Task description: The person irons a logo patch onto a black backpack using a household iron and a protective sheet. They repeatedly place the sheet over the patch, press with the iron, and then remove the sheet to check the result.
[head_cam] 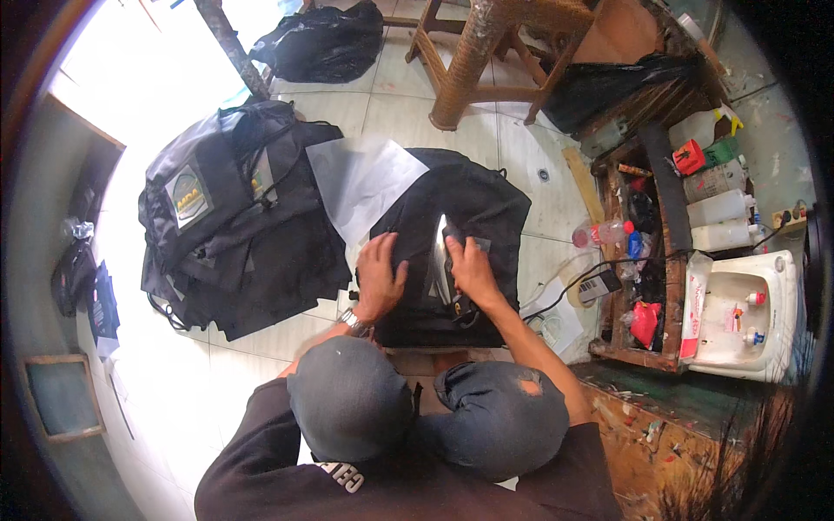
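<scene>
My right hand (470, 266) is closed around the handle of a clothes iron (443, 257). The iron rests on a black drawstring bag (417, 319) laid flat before my knees, over a small translucent patch that it partly covers. On the left part of the same bag lies my left hand (383, 277), fingers apart, with nothing held in it. A sheet of white paper (365, 185) overlaps the bag's upper left corner and reaches onto a pile of black drawstring bags (241, 260) at the left. Printed transfer patches (189, 195) show on the pile.
A dark power cord (573, 281) runs right from the bag past a plastic bottle (603, 233). A wooden crate (671, 362) of odds and ends and a water dispenser (785, 312) stand at the right. Beyond are a brown stool (456, 84) and a black plastic bag (322, 42).
</scene>
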`<state>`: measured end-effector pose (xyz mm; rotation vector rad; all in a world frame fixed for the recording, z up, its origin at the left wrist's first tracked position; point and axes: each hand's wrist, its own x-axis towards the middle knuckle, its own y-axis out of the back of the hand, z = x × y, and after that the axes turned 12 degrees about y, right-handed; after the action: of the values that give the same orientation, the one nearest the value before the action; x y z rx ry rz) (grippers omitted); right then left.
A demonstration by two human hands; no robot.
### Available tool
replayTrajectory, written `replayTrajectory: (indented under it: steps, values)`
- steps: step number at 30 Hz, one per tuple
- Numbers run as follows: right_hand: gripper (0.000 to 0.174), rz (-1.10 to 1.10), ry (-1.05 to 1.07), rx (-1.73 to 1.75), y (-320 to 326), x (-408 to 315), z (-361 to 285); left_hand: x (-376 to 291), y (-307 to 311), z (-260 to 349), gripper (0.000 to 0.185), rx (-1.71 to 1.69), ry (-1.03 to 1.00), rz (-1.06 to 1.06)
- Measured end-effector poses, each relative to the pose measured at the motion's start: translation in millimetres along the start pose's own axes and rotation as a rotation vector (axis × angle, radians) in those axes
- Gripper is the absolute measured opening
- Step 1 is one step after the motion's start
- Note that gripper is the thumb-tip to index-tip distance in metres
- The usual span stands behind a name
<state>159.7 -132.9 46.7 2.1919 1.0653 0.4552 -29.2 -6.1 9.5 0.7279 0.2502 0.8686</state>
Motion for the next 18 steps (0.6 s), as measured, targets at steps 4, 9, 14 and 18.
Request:
replayTrajectory:
  steps: [4,9,14,18]
  values:
    - [0.054,0.028,-0.015,0.007,-9,-2,-42,1,-8,-66,0.094,-0.169,0.558,-0.298]
    - [0.05,-0.018,-0.099,-0.031,-1,-8,-41,18,-1,-48,0.092,-0.503,0.743,-0.559]
    - [0.046,0.008,-0.066,0.026,-1,-7,-37,17,4,-46,0.082,-0.427,0.69,-0.603]
    - [0.044,0.037,-0.052,0.025,2,-7,-37,19,7,-40,0.071,-0.594,0.764,-0.641]
